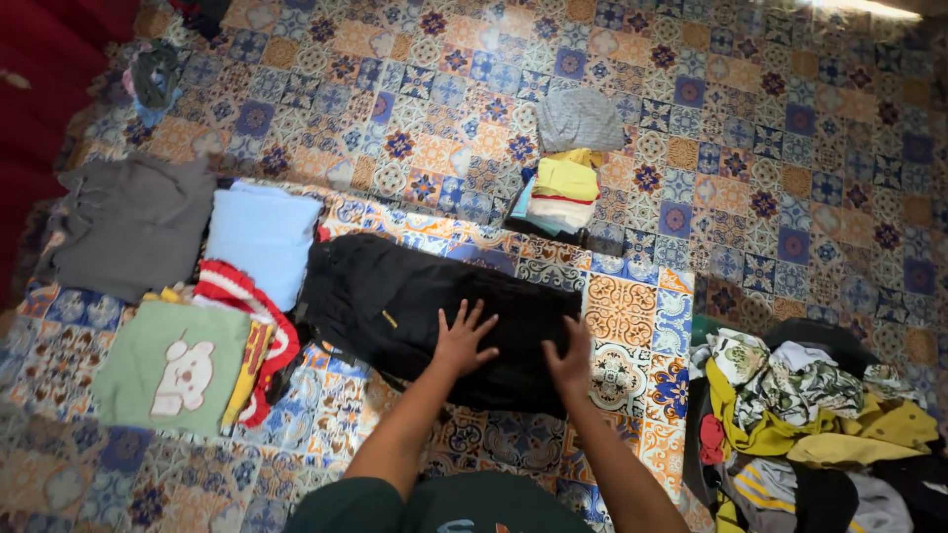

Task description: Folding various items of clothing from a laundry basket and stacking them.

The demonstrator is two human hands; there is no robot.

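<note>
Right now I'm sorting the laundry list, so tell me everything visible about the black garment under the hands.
The black fabric garment lies flat on the patterned tile floor, folded into a long rectangle angled down toward the right. A small yellow tag shows near its middle. The left hand and right hand press on its right half, fingers spread. Its left end touches the folded clothes beside it.

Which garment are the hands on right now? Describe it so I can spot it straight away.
On the patterned tile floor, look just right of the row of folded pieces. The black garment lies flat there, with the left hand and right hand pressed on its right end. It is the only all-black, unfolded-looking piece; its neighbours are light blue, red-striped and green.
</note>
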